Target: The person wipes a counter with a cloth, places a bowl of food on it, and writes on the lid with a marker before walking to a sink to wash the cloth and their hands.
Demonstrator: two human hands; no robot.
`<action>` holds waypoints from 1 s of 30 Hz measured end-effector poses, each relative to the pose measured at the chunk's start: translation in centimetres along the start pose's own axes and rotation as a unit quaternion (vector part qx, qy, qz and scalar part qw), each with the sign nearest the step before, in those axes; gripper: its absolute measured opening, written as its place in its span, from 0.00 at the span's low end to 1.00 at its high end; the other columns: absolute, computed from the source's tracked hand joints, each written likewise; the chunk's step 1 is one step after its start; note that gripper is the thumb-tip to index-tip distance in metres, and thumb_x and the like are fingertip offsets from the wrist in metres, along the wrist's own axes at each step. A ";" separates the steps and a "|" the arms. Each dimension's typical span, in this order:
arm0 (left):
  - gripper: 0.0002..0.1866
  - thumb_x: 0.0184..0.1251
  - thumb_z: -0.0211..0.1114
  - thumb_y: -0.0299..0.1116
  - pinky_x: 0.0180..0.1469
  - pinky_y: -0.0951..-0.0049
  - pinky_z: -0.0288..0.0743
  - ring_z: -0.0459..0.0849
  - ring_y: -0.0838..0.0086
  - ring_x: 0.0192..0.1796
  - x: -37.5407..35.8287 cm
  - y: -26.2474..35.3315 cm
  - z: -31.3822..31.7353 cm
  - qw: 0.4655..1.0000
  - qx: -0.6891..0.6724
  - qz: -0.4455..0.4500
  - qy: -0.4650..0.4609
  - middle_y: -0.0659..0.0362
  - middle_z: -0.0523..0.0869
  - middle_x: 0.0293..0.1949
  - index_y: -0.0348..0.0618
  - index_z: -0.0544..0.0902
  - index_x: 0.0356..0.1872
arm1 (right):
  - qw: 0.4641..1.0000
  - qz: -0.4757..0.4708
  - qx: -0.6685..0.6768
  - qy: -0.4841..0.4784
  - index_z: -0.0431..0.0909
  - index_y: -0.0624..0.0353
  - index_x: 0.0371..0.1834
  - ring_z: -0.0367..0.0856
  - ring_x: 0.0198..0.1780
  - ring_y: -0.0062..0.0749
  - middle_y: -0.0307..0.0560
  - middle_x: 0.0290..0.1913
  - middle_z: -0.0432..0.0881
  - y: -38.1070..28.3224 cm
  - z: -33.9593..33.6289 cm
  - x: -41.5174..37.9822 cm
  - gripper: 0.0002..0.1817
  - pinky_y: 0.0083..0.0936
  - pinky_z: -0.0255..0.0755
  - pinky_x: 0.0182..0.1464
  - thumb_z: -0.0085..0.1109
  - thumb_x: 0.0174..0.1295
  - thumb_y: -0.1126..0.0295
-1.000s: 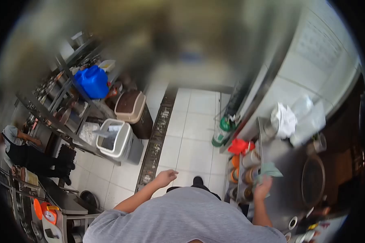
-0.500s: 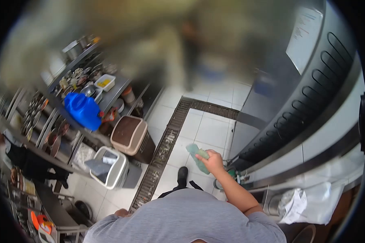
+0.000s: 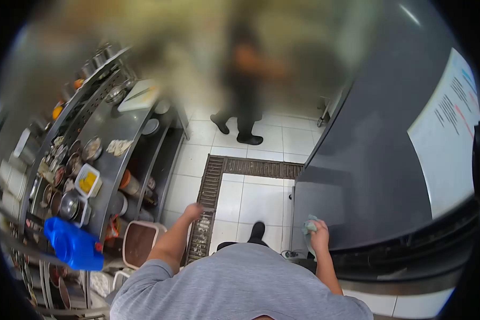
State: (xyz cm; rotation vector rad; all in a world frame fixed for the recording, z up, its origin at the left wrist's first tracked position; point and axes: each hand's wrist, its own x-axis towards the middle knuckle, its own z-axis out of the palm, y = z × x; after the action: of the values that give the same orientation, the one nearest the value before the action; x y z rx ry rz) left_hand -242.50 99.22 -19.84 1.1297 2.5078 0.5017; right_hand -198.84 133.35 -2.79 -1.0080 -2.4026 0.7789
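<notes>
A crumpled pale green cloth (image 3: 310, 226) is gripped in my right hand (image 3: 319, 236), whose fingers are closed around it. That hand is beside the front of a large dark grey appliance (image 3: 357, 176). Out ahead of my body, my left hand (image 3: 193, 211) hangs above the dark floor grate (image 3: 210, 184). Nothing shows in it, but it is blurred and its fingers are mostly hidden. Nearest to it on the left is a brown bin with a pale rim (image 3: 138, 244).
Along the left runs a steel table (image 3: 104, 125) with bowls, a tub of yellow pieces (image 3: 88, 182) and a cutting board (image 3: 138, 96). A blue jerrycan (image 3: 73, 244) is at its near end. Ahead, another person in dark clothes (image 3: 245, 101) stands on white tiles.
I have moved forward, with the grate and bins shifting past. My left arm has swung out into view, and my right hand with the cloth is now farther right. A person now shows ahead.
</notes>
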 end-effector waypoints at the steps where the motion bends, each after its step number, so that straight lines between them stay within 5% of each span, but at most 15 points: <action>1: 0.18 0.60 0.60 0.43 0.44 0.62 0.77 0.85 0.60 0.40 4.4 2.4 -1.5 0.992 -0.104 -0.076 -0.002 0.49 0.86 0.38 0.40 0.83 0.43 | 1.000 0.003 -0.004 0.001 0.78 0.58 0.48 0.76 0.50 0.53 0.56 0.48 0.78 -0.4 0.0 2.9 0.20 0.35 0.69 0.54 0.56 0.50 0.84; 2: 0.18 0.60 0.61 0.41 0.43 0.65 0.77 0.85 0.64 0.40 7.9 5.2 -2.9 0.966 -0.207 -0.154 -0.005 0.49 0.86 0.38 0.39 0.82 0.45 | 0.999 0.033 0.012 0.009 0.78 0.58 0.48 0.76 0.50 0.53 0.56 0.48 0.77 -0.6 0.0 6.0 0.19 0.35 0.70 0.53 0.56 0.50 0.83; 5: 0.17 0.62 0.60 0.36 0.40 0.67 0.77 0.84 0.67 0.37 15.5 6.3 -1.8 0.970 -0.216 -0.112 0.011 0.53 0.86 0.39 0.39 0.79 0.50 | 0.998 0.045 0.035 0.035 0.77 0.60 0.47 0.78 0.45 0.54 0.58 0.43 0.79 1.6 3.0 16.1 0.15 0.36 0.71 0.48 0.57 0.55 0.77; 7: 0.14 0.62 0.58 0.37 0.41 0.63 0.76 0.83 0.62 0.37 16.5 5.9 -0.6 0.993 -0.089 -0.081 -0.019 0.55 0.85 0.37 0.43 0.82 0.44 | 0.990 0.120 0.069 0.001 0.76 0.62 0.47 0.79 0.41 0.55 0.60 0.38 0.81 1.0 5.6 23.0 0.13 0.38 0.72 0.44 0.57 0.60 0.71; 8: 0.12 0.60 0.57 0.39 0.42 0.62 0.75 0.83 0.60 0.38 17.1 3.2 1.5 0.993 -0.056 -0.061 -0.088 0.55 0.84 0.36 0.45 0.82 0.39 | 0.992 0.072 0.107 0.006 0.77 0.63 0.46 0.80 0.36 0.56 0.61 0.33 0.82 -0.8 6.5 26.2 0.16 0.38 0.72 0.39 0.57 0.62 0.61; 10: 0.11 0.55 0.55 0.42 0.39 0.58 0.74 0.82 0.57 0.39 17.2 0.2 2.7 0.983 -0.013 -0.041 -0.177 0.51 0.81 0.33 0.47 0.80 0.27 | 0.992 0.045 0.113 -0.021 0.79 0.63 0.43 0.80 0.34 0.52 0.60 0.32 0.82 -3.8 8.7 32.4 0.18 0.37 0.72 0.39 0.57 0.62 0.58; 11: 0.22 0.62 0.52 0.49 0.48 0.56 0.75 0.82 0.51 0.46 16.6 -1.8 2.9 0.965 0.062 -0.008 -0.254 0.46 0.84 0.44 0.44 0.83 0.44 | 0.993 0.025 0.112 -0.041 0.80 0.63 0.40 0.80 0.32 0.48 0.59 0.30 0.82 -5.6 9.7 35.2 0.20 0.35 0.72 0.38 0.58 0.61 0.55; 12: 0.21 0.61 0.52 0.48 0.47 0.55 0.75 0.83 0.51 0.44 14.8 -2.3 2.4 0.958 0.087 -0.070 -0.264 0.46 0.84 0.43 0.43 0.84 0.42 | 0.990 0.020 0.111 -0.086 0.81 0.64 0.38 0.80 0.32 0.49 0.60 0.30 0.82 -8.3 9.4 37.8 0.21 0.36 0.72 0.37 0.58 0.61 0.53; 13: 0.18 0.62 0.57 0.45 0.47 0.56 0.75 0.84 0.52 0.44 13.1 -3.0 2.4 0.928 0.024 -0.260 -0.267 0.46 0.84 0.43 0.42 0.84 0.41 | 0.986 0.014 0.106 -0.131 0.82 0.64 0.37 0.81 0.31 0.50 0.60 0.30 0.82 -10.6 9.3 40.4 0.23 0.36 0.72 0.37 0.58 0.60 0.50; 15: 0.17 0.54 0.67 0.38 0.49 0.58 0.74 0.82 0.55 0.49 7.4 -6.2 2.1 0.892 -0.249 -0.345 -0.153 0.47 0.84 0.46 0.42 0.84 0.44 | 0.973 0.010 0.167 -0.157 0.82 0.64 0.33 0.79 0.30 0.38 0.52 0.27 0.82 -12.1 11.6 45.6 0.22 0.32 0.72 0.38 0.59 0.60 0.51; 18: 0.17 0.55 0.65 0.40 0.50 0.60 0.74 0.82 0.56 0.50 8.1 -8.7 0.4 0.819 -0.207 -0.486 -0.223 0.48 0.84 0.46 0.43 0.85 0.43 | 0.957 0.014 0.214 -0.194 0.79 0.65 0.36 0.78 0.33 0.31 0.47 0.28 0.81 -14.3 13.9 53.8 0.19 0.29 0.71 0.40 0.60 0.61 0.56; 20: 0.17 0.55 0.63 0.42 0.51 0.61 0.74 0.82 0.57 0.50 13.6 -11.8 -2.0 0.805 -0.202 -0.505 -0.236 0.49 0.84 0.47 0.44 0.85 0.42 | 0.972 0.001 0.161 -0.171 0.77 0.64 0.44 0.82 0.40 0.42 0.57 0.36 0.83 -14.8 16.7 61.2 0.16 0.30 0.73 0.45 0.60 0.60 0.63; 25: 0.18 0.56 0.59 0.46 0.53 0.63 0.74 0.82 0.59 0.52 41.5 -20.1 -3.8 0.869 -0.122 -0.430 -0.211 0.50 0.84 0.48 0.47 0.86 0.40 | 0.965 0.030 0.197 -0.172 0.77 0.58 0.44 0.81 0.40 0.36 0.51 0.37 0.83 -13.1 20.1 69.9 0.12 0.28 0.72 0.46 0.56 0.57 0.81; 28: 0.18 0.58 0.56 0.45 0.48 0.59 0.76 0.84 0.54 0.44 60.5 -16.2 -10.6 0.968 0.135 -0.102 -0.186 0.46 0.85 0.39 0.40 0.85 0.33 | 0.962 0.072 0.209 -0.161 0.77 0.61 0.43 0.81 0.39 0.38 0.51 0.37 0.83 -11.3 22.6 75.5 0.10 0.29 0.73 0.44 0.56 0.57 0.79; 30: 0.17 0.59 0.55 0.42 0.48 0.58 0.76 0.83 0.53 0.43 68.6 -11.0 -16.6 0.989 -0.035 -0.136 -0.040 0.45 0.85 0.39 0.39 0.84 0.32 | 0.966 0.128 0.206 -0.083 0.77 0.63 0.42 0.81 0.38 0.41 0.54 0.36 0.82 -10.9 23.5 78.7 0.08 0.31 0.72 0.43 0.56 0.59 0.76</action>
State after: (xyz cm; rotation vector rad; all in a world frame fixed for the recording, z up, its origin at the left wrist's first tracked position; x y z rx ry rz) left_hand -299.76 141.90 -21.41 0.7492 2.5011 0.4544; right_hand -268.77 177.75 -1.11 -1.1208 -2.1263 1.4379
